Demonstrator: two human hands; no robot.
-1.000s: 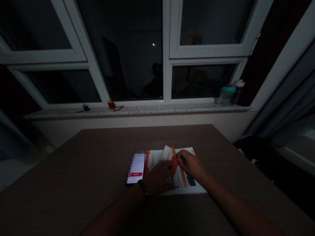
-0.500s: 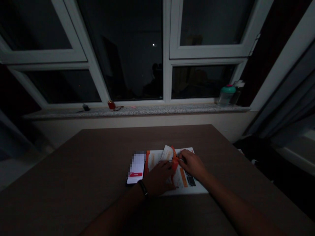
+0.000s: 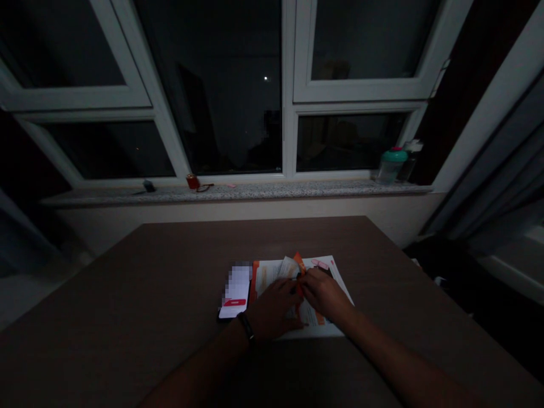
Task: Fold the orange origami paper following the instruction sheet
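Note:
A printed booklet or sheet (image 3: 263, 275) in white and orange lies flat on the table. On top of it is a small folded piece of orange and white paper (image 3: 298, 262), its pointed tip sticking up beyond my fingers. My right hand (image 3: 327, 294) pinches this paper from the right. From the left, my left hand (image 3: 275, 309), with a dark band at its wrist, curls its fingers on the same paper. The fingers meet close together there and hide most of the folds. Dim light blurs the detail.
Left of the booklet lies a lit phone (image 3: 236, 289). Beyond the brown table (image 3: 191, 249) runs a speckled windowsill (image 3: 263, 190). It bears a small red jar (image 3: 192, 181), a small dark object (image 3: 148, 185) and a teal-lidded bottle (image 3: 391, 164).
My right hand has moved left and closed in toward my left hand over the folded paper. The paper's orange tip has shifted slightly. My left hand and the phone stay in place.

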